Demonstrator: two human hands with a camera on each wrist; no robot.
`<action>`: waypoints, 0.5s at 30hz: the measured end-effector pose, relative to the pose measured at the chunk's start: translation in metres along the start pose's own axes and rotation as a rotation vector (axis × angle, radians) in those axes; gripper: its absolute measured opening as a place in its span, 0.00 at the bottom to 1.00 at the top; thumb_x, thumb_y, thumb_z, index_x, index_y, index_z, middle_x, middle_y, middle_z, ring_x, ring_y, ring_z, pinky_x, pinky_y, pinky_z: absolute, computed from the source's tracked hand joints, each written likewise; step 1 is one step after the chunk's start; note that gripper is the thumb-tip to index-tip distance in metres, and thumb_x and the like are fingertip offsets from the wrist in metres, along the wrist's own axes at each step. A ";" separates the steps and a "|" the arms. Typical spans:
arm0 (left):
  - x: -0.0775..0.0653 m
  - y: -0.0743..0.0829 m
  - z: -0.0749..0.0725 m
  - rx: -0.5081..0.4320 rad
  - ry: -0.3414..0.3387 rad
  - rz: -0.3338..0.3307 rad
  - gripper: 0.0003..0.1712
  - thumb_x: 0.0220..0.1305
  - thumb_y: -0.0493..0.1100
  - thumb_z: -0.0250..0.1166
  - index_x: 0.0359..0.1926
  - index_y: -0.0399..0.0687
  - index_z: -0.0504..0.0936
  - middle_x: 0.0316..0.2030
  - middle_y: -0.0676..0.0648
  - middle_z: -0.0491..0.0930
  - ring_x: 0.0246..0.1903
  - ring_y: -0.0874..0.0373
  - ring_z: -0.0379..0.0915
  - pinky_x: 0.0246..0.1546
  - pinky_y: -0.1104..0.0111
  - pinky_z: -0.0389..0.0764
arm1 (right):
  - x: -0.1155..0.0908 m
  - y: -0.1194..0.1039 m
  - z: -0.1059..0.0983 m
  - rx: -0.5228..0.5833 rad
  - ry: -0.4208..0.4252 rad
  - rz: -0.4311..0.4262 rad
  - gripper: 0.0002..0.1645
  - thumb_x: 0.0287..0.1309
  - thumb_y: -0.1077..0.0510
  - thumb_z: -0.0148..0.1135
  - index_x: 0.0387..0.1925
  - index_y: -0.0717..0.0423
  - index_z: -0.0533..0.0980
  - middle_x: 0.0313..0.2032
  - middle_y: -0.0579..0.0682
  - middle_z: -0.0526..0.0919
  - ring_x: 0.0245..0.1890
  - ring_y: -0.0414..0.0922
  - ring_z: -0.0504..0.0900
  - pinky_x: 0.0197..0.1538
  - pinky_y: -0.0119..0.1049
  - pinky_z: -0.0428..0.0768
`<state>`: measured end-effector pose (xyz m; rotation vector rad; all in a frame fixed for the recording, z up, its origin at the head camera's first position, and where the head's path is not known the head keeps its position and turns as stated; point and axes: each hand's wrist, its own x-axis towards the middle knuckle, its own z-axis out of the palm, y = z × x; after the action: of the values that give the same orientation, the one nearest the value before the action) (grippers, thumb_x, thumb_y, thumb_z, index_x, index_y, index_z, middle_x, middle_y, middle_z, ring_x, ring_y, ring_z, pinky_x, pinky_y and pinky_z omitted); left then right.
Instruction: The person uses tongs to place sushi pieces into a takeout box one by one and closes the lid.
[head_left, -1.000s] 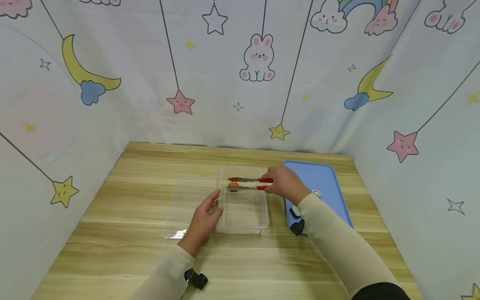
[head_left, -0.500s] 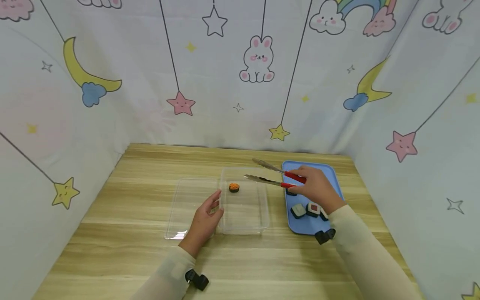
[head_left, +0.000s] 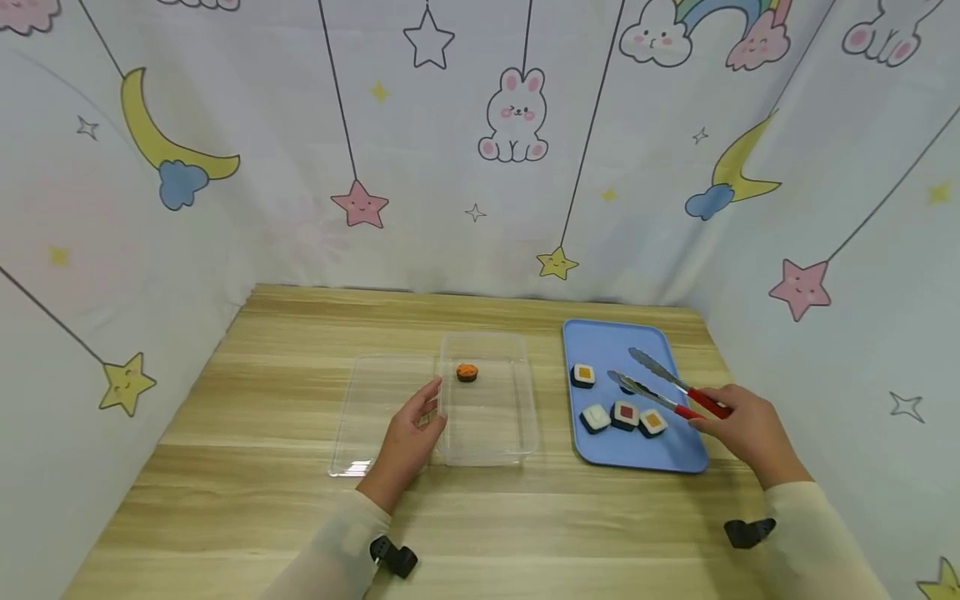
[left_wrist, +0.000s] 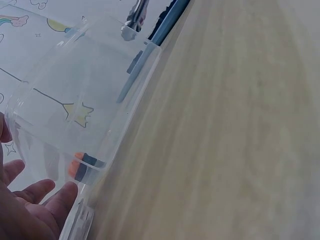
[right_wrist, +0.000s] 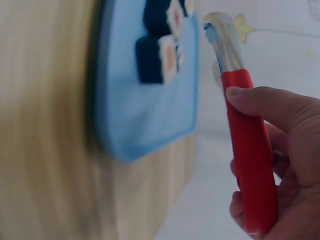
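My right hand [head_left: 753,429] grips the red handles of metal tongs [head_left: 656,392]. The tongs' arms are spread above the blue tray [head_left: 637,454], with nothing between their tips. Several sushi pieces [head_left: 625,415] with dark sides and white tops lie on that tray; one is partly hidden under the tongs. My left hand [head_left: 408,442] rests against the left side of a clear plastic container [head_left: 491,429], fingers loosely extended. Inside, near the back left, sits an orange-topped sushi piece [head_left: 467,372]. Through the container wall it also shows in the left wrist view.
A flat clear lid [head_left: 382,400] lies left of the container, partly behind my left hand. Beneath everything is a wood-grain table [head_left: 480,533]. A patterned cloth backdrop [head_left: 450,150] closes off the back and both sides.
The tongs have let go of the orange-topped sushi piece in the container. My right hand has carried them rightward to over the tray. My left hand stays in place.
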<state>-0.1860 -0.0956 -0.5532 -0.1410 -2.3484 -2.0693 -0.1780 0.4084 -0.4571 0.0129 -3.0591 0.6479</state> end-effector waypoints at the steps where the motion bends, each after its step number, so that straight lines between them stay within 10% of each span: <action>1: 0.000 0.000 0.000 0.001 0.002 0.001 0.33 0.72 0.33 0.63 0.76 0.44 0.69 0.73 0.38 0.69 0.69 0.39 0.68 0.64 0.47 0.77 | -0.003 0.006 0.001 -0.006 -0.002 0.007 0.36 0.55 0.50 0.79 0.60 0.67 0.80 0.46 0.63 0.83 0.39 0.56 0.79 0.36 0.41 0.78; 15: 0.000 -0.002 -0.001 -0.013 -0.009 0.003 0.34 0.72 0.33 0.63 0.76 0.44 0.68 0.73 0.38 0.68 0.70 0.39 0.68 0.65 0.47 0.76 | -0.011 0.028 0.008 -0.071 -0.001 -0.005 0.33 0.54 0.52 0.80 0.57 0.67 0.82 0.42 0.61 0.84 0.38 0.56 0.80 0.38 0.46 0.81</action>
<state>-0.1864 -0.0972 -0.5549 -0.1544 -2.3394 -2.0873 -0.1671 0.4303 -0.4760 0.0197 -3.0798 0.5383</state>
